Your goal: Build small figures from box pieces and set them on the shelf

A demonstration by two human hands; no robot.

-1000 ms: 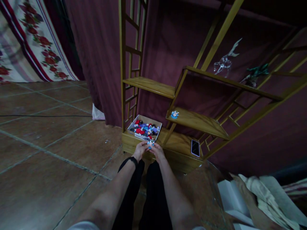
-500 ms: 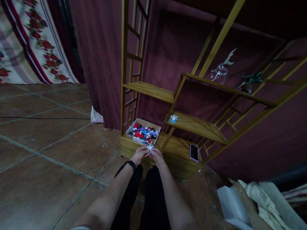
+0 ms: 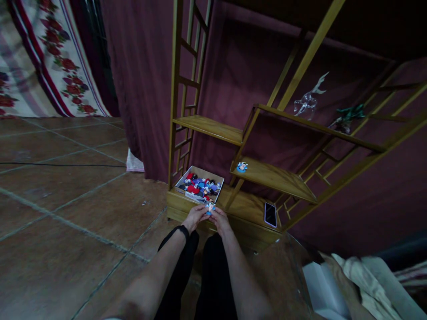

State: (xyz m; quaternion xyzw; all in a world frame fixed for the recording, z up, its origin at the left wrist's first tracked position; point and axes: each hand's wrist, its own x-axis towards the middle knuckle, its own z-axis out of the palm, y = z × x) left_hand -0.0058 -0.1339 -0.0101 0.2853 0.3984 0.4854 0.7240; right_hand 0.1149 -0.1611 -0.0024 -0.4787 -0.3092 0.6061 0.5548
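Note:
Between my two hands is a small blue-and-white figurine (image 3: 210, 208), held upright in front of the shelf unit. My left hand (image 3: 195, 217) pinches it from the left, and my right hand (image 3: 219, 218) grips its right side; both are closed on it. Just beyond the fingers, an open cardboard box (image 3: 217, 198) full of small red, blue, purple and black figurines rests on the unit's low base. A similar blue-and-white figurine (image 3: 242, 167) stands by itself on the left end of the middle shelf (image 3: 276, 178).
A phone (image 3: 270, 214) lies on the base at the right. Higher up stand a clear glass deer (image 3: 306, 103) and a green plant-like ornament (image 3: 348, 116). A white box (image 3: 325, 284) and cloths (image 3: 367, 280) are on the lower right. A dark cable (image 3: 63, 165) crosses the tiled floor.
The held figurine and my hands have barely shifted; the figurine looks slightly turned or raised between my fingers. The camera view has moved a little.

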